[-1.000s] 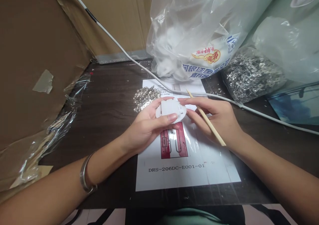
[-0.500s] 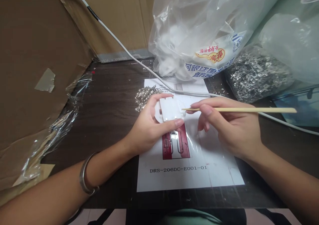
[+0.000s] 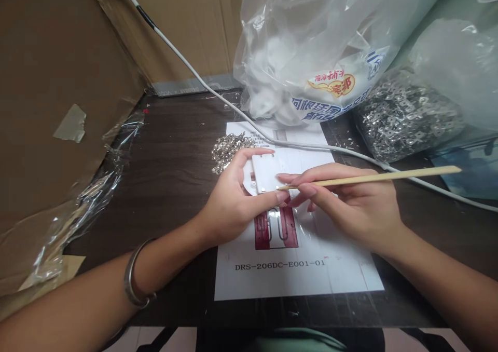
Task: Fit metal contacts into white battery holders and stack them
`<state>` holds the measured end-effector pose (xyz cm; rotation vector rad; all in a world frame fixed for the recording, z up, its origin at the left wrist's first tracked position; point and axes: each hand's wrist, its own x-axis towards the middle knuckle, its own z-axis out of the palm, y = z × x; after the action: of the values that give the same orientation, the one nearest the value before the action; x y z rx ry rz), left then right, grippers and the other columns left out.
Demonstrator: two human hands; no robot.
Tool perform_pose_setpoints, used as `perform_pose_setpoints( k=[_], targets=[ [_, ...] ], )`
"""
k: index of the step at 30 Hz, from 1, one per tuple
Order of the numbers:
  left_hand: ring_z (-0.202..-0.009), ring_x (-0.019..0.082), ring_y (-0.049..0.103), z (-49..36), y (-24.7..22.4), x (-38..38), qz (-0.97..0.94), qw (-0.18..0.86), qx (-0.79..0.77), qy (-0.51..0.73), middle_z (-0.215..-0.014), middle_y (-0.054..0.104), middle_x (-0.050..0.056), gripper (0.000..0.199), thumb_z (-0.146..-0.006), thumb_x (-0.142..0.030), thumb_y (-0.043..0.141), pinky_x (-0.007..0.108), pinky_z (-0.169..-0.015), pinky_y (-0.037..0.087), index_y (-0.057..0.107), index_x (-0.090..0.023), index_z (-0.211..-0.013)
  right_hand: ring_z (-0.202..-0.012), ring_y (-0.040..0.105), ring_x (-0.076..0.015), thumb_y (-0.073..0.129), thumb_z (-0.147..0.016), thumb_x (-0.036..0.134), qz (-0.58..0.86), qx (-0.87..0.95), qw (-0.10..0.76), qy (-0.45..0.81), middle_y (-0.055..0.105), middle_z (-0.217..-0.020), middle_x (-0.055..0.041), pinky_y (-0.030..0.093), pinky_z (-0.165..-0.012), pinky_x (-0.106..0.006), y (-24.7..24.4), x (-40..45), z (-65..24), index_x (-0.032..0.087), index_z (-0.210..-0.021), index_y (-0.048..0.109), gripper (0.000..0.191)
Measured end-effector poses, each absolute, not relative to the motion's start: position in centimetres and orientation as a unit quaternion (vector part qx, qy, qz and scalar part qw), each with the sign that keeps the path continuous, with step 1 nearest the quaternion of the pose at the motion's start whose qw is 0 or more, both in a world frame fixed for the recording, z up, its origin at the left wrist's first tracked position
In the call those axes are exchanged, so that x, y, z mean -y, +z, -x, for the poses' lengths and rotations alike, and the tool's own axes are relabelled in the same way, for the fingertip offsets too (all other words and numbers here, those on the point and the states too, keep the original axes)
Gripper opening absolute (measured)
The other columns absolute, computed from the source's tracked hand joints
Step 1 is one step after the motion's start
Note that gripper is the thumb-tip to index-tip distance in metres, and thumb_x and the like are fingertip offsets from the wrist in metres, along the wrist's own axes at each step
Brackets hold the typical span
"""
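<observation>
A flat white plastic part [image 3: 266,173] is gripped in my left hand [image 3: 233,201], fingers along its top edge and thumb along its lower edge. My right hand [image 3: 350,201] pinches a thin wooden stick [image 3: 373,178]. The stick's tip touches or nearly touches the part's lower right corner, close to my left thumb. Small metallic tabs show along the part's edges. Beneath both hands lies a printed sheet [image 3: 264,282] with a red and white drawing. A pile of small metal pieces [image 3: 229,149] sits behind my left hand.
A white cable [image 3: 206,90] crosses the table from the back left to the right. Behind the sheet stands a clear plastic bag [image 3: 268,61] with white contents. At the right is a bag of metal pieces [image 3: 408,113]. Cardboard [image 3: 175,35] borders the back and left.
My right hand has moved left and slightly down. The stick's tip has gone from the part's right side to its lower right corner, and the stick is now more tilted.
</observation>
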<state>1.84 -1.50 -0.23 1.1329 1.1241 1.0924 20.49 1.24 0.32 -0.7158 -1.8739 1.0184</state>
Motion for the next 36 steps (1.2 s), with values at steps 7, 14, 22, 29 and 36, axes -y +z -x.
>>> perform_pose_setpoints(
  k=[7, 14, 22, 29, 36],
  targets=[
    [-0.075, 0.014, 0.061, -1.93, -0.36, 1.31, -0.453, 0.576, -0.484, 0.478, -0.085, 0.063, 0.000, 0.055, -0.067, -0.017, 0.079, 0.025, -0.066, 0.050, 0.050, -0.018, -0.113, -0.076, 0.070, -0.0109, 0.064, -0.086, 0.014, 0.269, 0.796, 0.433, 0.327, 0.073, -0.095, -0.0027, 0.059, -0.069, -0.017, 0.02, -1.50, -20.51, 0.018, -0.095, 0.073, 0.014],
    [-0.075, 0.016, 0.063, -2.32, -0.04, 1.21, -0.403, 0.594, -0.504, 0.480, -0.082, 0.065, 0.000, 0.057, -0.060, -0.013, 0.082, 0.026, -0.067, 0.051, 0.052, -0.017, -0.108, -0.075, 0.071, -0.0138, 0.059, -0.088, 0.014, 0.274, 0.824, 0.407, 0.285, 0.073, -0.095, -0.0029, 0.060, -0.065, -0.021, -0.16, -1.58, -20.52, 0.019, -0.100, 0.071, 0.017],
    [-0.073, 0.016, 0.063, -2.39, 0.05, 1.28, -0.363, 0.596, -0.524, 0.488, -0.084, 0.066, 0.002, 0.057, -0.059, -0.015, 0.083, 0.028, -0.067, 0.049, 0.050, -0.015, -0.106, -0.076, 0.071, -0.0124, 0.059, -0.088, 0.011, 0.275, 0.841, 0.408, 0.224, 0.072, -0.099, -0.0044, 0.060, -0.066, -0.018, -0.27, -1.03, -20.24, 0.016, -0.105, 0.069, 0.020],
    [-0.073, 0.016, 0.063, -2.36, -0.23, 1.22, -0.357, 0.581, -0.539, 0.495, -0.083, 0.066, 0.002, 0.057, -0.059, -0.014, 0.083, 0.029, -0.068, 0.050, 0.051, -0.016, -0.107, -0.078, 0.071, -0.0140, 0.057, -0.089, 0.011, 0.277, 0.845, 0.412, 0.200, 0.072, -0.101, -0.0023, 0.061, -0.067, -0.021, -0.42, -0.80, -19.87, 0.020, -0.104, 0.068, 0.021],
    [-0.077, 0.017, 0.063, -2.44, -0.25, 1.27, -0.353, 0.579, -0.539, 0.500, -0.087, 0.067, 0.003, 0.059, -0.057, -0.013, 0.083, 0.031, -0.071, 0.051, 0.052, -0.015, -0.107, -0.080, 0.071, -0.0159, 0.058, -0.088, 0.009, 0.275, 0.848, 0.412, 0.191, 0.072, -0.102, -0.0019, 0.062, -0.070, -0.024, -0.30, -0.68, -19.75, 0.023, -0.108, 0.067, 0.027]
  ],
)
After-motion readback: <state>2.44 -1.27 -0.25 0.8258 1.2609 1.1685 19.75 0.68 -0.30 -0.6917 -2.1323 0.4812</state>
